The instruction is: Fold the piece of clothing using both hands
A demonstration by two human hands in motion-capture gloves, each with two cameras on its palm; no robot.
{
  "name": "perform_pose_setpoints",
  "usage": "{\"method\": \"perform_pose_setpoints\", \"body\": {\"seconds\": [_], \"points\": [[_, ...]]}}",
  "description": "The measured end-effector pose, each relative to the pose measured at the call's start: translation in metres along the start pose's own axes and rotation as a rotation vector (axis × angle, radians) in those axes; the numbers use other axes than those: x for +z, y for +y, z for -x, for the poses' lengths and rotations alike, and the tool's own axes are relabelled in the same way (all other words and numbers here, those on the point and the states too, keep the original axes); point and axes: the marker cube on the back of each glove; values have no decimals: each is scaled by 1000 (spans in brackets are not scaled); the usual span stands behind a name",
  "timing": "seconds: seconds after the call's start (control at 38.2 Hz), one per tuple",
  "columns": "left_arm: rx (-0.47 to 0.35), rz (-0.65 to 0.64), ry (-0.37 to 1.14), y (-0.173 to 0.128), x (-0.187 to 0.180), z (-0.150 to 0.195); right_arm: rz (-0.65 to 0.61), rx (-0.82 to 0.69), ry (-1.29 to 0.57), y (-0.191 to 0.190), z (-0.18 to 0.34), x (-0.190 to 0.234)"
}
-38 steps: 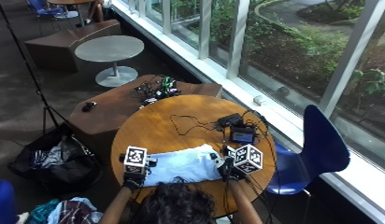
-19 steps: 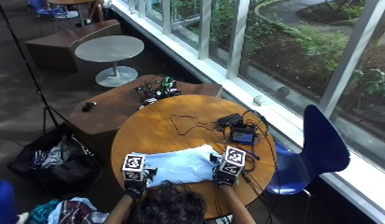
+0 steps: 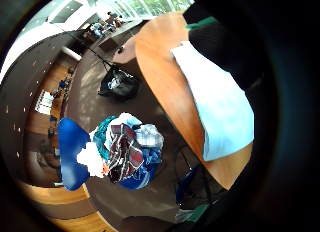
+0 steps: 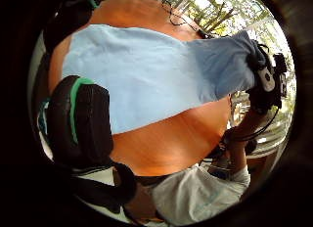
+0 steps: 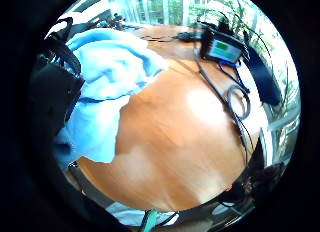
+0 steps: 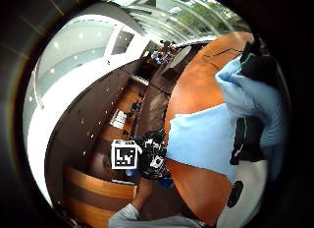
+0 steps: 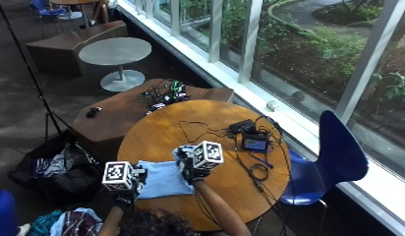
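Note:
A light blue garment lies on the near side of a round wooden table. My left hand grips its left edge near the table's rim, and a gloved finger curls over the cloth. My right hand holds the garment's right end bunched in its fingers, lifted a little above the middle of the cloth. In the left thumb side palm view that hand grips the raised end. The right little finger side palm view shows the cloth gathered beside the palm.
A small device with a screen and looped cables lie on the table's right half. A blue chair stands to the right. A black bag and a pile of clothes sit on the floor at the left.
My right hand has moved left from the garment's right side toward its middle, carrying that end with it. The left hand has shifted slightly left and nearer.

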Motion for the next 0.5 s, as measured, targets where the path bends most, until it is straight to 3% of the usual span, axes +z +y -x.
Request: {"method": "perform_pose_setpoints", "body": {"seconds": [0.1,0.24,0.5], "points": [[-50,44,106,25,-16,12,85,-170,51,-10,67,78],[-117,34,114,42,-28,34,185,-250,184,-8,101,149],[-187,45,108,53,-19,59,248,-323,351,21,133,187]]}}
